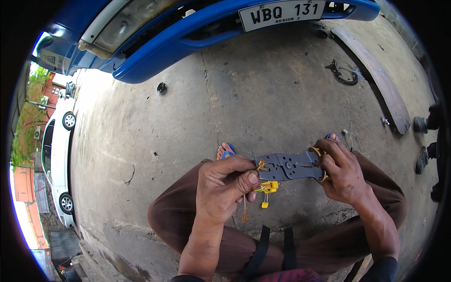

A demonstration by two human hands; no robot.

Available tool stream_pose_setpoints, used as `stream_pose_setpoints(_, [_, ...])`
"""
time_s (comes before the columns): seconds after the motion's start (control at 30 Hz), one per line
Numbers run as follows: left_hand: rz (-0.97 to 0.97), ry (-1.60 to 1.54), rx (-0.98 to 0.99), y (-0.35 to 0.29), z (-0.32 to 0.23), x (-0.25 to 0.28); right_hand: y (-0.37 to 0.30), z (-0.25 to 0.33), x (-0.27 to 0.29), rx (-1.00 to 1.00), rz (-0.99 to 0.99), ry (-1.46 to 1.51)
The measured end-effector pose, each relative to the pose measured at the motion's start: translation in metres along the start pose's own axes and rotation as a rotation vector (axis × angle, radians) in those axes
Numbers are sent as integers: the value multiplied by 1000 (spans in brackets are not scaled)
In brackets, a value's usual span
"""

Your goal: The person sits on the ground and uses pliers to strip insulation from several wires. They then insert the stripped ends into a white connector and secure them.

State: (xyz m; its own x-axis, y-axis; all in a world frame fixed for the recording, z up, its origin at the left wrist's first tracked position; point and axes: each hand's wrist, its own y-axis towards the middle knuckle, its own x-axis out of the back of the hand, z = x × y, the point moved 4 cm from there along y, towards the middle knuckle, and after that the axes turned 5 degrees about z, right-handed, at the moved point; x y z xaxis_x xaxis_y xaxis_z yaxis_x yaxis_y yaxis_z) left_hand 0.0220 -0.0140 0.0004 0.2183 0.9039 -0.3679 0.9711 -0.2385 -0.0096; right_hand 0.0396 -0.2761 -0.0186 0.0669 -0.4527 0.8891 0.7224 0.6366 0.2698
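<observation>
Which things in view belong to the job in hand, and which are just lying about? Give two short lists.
In use:
grey pliers, held by the right hand
thin wire, hanging from the left hand
yellow connector, below the pliers

Lying about, apparently:
plank
black coiled cable
small black cup-shaped piece

My right hand [342, 171] covers most of the yellow handles [319, 151] of my crimping tool [296, 166]. My left hand [223, 188] hides stretches of the thin wires [244, 205] beside the yellow connector [270, 187]. The terminal [261, 164] at the tool's tip is too small for me to tell whether it's clamped. The rim cuts off the blue vehicle [159, 58] and another person's legs [432, 149]
</observation>
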Motion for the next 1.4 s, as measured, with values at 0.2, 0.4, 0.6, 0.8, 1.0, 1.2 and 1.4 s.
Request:
stream_pose_setpoints(0.2, [5, 77, 3, -1, -3, 3, -4, 0, 1, -8, 57, 5])
stream_pose_setpoints(0.4, [-145, 315, -129, -1, -7, -1, 0, 7, 1, -50, 15, 12])
stream_pose_setpoints(0.6, [-171, 370, -174, -1, -8, -1, 0, 7, 0, -75, 16, 15])
stream_pose_setpoints(0.8, [-222, 407, -147, -5, -10, -4, -4, 6, -1, -83, 89, 54])
stream_pose_setpoints(1.0, [-317, 646, -338, -3, -15, -7, -1, 23, 0, -97, 26, 59])
stream_pose_setpoints(1.2, [-321, 964, -516, -2, -21, -10, -4, 30, -6, -155, 109, 127])
stream_pose_setpoints(1.4, [-267, 553, -205, -2, -15, -4, -3, 20, -8, -117, 82, 37])
